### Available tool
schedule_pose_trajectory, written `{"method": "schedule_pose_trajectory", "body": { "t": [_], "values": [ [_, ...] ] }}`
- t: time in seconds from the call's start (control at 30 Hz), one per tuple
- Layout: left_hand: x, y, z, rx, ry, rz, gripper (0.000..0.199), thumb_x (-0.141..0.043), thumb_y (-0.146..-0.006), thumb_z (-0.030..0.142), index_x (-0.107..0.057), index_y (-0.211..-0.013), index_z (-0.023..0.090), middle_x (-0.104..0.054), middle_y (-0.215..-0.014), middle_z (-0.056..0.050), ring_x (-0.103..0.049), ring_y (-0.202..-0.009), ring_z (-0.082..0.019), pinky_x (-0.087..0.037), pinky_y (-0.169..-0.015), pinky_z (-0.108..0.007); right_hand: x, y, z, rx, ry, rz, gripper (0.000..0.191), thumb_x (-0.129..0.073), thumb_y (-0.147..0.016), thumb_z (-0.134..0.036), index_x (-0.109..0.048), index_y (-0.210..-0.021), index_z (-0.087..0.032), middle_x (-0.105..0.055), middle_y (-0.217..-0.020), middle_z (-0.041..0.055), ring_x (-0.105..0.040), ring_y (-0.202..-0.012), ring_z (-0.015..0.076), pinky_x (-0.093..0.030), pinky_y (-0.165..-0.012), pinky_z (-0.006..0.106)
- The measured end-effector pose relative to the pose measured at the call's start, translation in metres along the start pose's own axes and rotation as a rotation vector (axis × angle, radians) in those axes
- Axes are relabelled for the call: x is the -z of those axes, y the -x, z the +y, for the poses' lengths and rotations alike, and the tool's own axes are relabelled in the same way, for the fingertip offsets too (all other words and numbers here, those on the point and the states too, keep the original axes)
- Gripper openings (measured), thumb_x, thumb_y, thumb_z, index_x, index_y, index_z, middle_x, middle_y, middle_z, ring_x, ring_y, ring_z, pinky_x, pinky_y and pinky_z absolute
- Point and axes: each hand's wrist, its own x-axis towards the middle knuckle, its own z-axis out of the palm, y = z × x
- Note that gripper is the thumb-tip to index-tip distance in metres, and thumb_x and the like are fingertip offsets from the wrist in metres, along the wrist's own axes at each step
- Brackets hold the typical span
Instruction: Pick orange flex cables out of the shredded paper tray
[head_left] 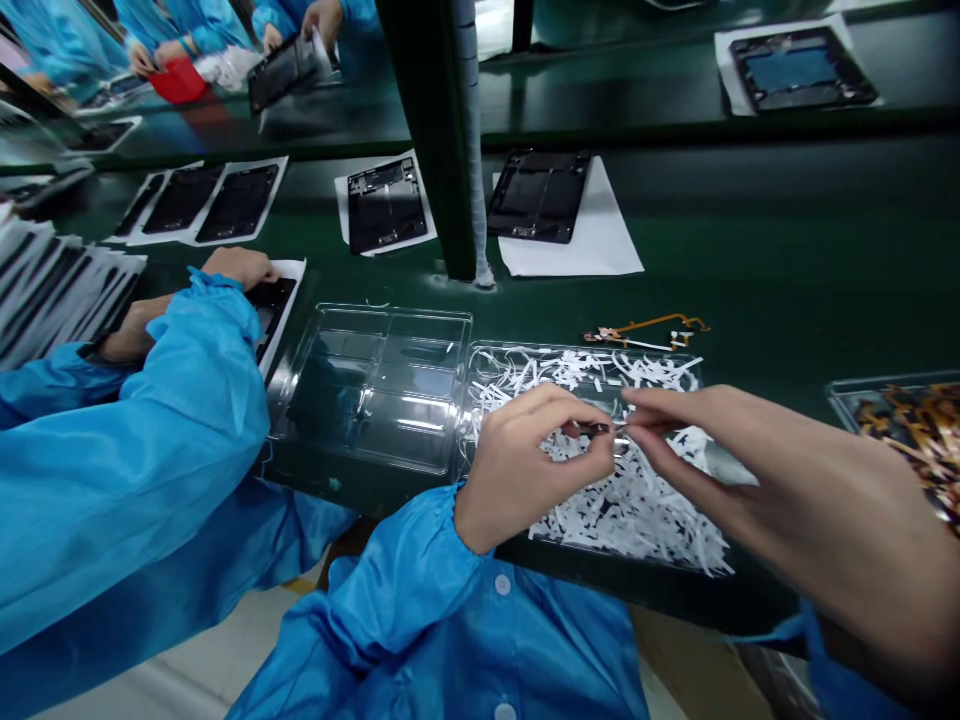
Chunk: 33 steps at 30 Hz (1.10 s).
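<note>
My left hand (536, 455) is closed in a pinch on a small dark part (592, 429), mostly hidden by the fingers. At the part's right end, the thumb and fingertips of my right hand (772, 470) are pinched together; what lies in them is too small to make out. Both hands are above a clear plastic tray (478, 375) heaped with white paper strips (622, 520). Just behind this tray, orange flex cables (652, 325) with small connectors lie on the dark green bench (765, 270).
An empty-looking clear divided tray (375, 390) stands left, and a tray of flex cables (915, 430) stands right. Black tablet housings (540, 195) lie on white sheets behind, beside a post (450, 140). A co-worker's blue sleeve (165, 400) reaches in at left.
</note>
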Motion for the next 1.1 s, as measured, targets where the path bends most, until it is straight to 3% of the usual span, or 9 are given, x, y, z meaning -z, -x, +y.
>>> {"method": "schedule_pose_trajectory", "body": {
  "t": [0.13,0.27,0.5,0.57,0.67,0.73,0.83,0.93,1.1],
  "values": [
    [0.001,0.002,0.000,0.026,0.020,0.007,0.007,-0.069,-0.087,0.015,-0.074,-0.091,0.018,-0.075,-0.088,-0.002,-0.067,-0.081,-0.013,-0.055,-0.071,-0.027,-0.005,-0.003,-0.003,0.015,-0.015,-0.009,0.012,-0.054,-0.103,-0.025,-0.063,-0.099,-0.019,-0.072,-0.091,0.0029,-0.067,-0.075,0.0139,-0.048,-0.067,0.027],
    [0.001,0.001,-0.006,0.156,0.186,-0.052,0.004,-0.075,-0.084,0.018,-0.076,-0.088,0.019,-0.073,-0.083,-0.002,-0.064,-0.075,-0.013,-0.047,-0.059,-0.025,-0.014,0.000,-0.006,0.055,0.153,0.072,0.003,-0.064,-0.095,-0.016,-0.061,-0.094,-0.017,-0.070,-0.084,0.0031,-0.065,-0.071,0.0153,-0.045,-0.064,0.030],
    [0.003,-0.006,-0.012,0.489,0.542,-0.136,0.017,-0.078,-0.082,0.032,-0.071,-0.079,0.016,-0.067,-0.074,-0.002,-0.055,-0.062,-0.010,-0.045,-0.055,-0.024,-0.030,0.002,-0.018,0.092,0.426,0.167,0.013,-0.072,-0.089,-0.020,-0.062,-0.095,-0.014,-0.064,-0.074,0.0047,-0.056,-0.064,0.0176,-0.038,-0.057,0.033],
    [0.001,-0.006,-0.011,0.472,0.525,-0.083,0.017,-0.077,-0.083,0.029,-0.068,-0.077,0.016,-0.063,-0.071,0.000,-0.054,-0.061,-0.009,-0.045,-0.055,-0.023,-0.035,0.001,-0.020,0.083,0.390,0.186,0.014,-0.073,-0.088,-0.020,-0.061,-0.093,-0.015,-0.063,-0.073,0.0040,-0.056,-0.062,0.0165,-0.038,-0.056,0.032],
    [-0.001,-0.003,-0.008,0.263,0.255,0.107,0.007,-0.075,-0.083,0.020,-0.071,-0.080,0.017,-0.065,-0.075,0.000,-0.056,-0.066,-0.010,-0.048,-0.061,-0.025,-0.038,0.000,-0.020,-0.029,0.183,0.181,0.009,-0.066,-0.091,-0.016,-0.057,-0.088,-0.018,-0.062,-0.072,0.0004,-0.056,-0.057,0.0124,-0.038,-0.053,0.029],
    [-0.001,-0.002,-0.006,0.162,0.143,0.163,0.003,-0.074,-0.086,0.018,-0.076,-0.088,0.017,-0.070,-0.082,-0.003,-0.060,-0.071,-0.012,-0.052,-0.066,-0.026,-0.036,0.000,-0.017,-0.082,0.030,0.142,0.008,-0.061,-0.093,-0.016,-0.057,-0.087,-0.018,-0.061,-0.071,-0.0011,-0.057,-0.056,0.0105,-0.039,-0.052,0.027],
    [0.004,-0.002,-0.007,0.255,0.260,0.035,0.013,-0.071,-0.092,0.024,-0.080,-0.098,0.016,-0.077,-0.093,-0.007,-0.069,-0.079,-0.015,-0.058,-0.070,-0.027,-0.027,0.001,-0.013,-0.035,-0.024,0.131,0.009,-0.065,-0.094,-0.017,-0.060,-0.087,-0.019,-0.065,-0.072,-0.0014,-0.060,-0.058,0.0107,-0.040,-0.055,0.027],
    [0.010,-0.002,-0.010,0.422,0.466,-0.110,0.024,-0.070,-0.095,0.030,-0.078,-0.113,0.017,-0.081,-0.099,-0.007,-0.077,-0.088,-0.018,-0.063,-0.080,-0.030,-0.023,0.002,-0.010,0.057,0.104,0.151,0.011,-0.071,-0.093,-0.019,-0.066,-0.102,-0.016,-0.074,-0.087,0.0045,-0.067,-0.069,0.0159,-0.045,-0.063,0.030],
    [0.012,0.001,-0.012,0.399,0.329,-0.085,0.043,-0.074,-0.093,0.034,-0.068,-0.135,0.025,-0.083,-0.101,-0.002,-0.077,-0.100,-0.022,-0.061,-0.100,-0.038,-0.029,0.006,-0.007,0.189,0.262,0.111,0.032,-0.071,-0.091,-0.016,-0.065,-0.122,-0.011,-0.075,-0.101,0.0113,-0.069,-0.080,0.0221,-0.050,-0.071,0.036]
  ]
}}
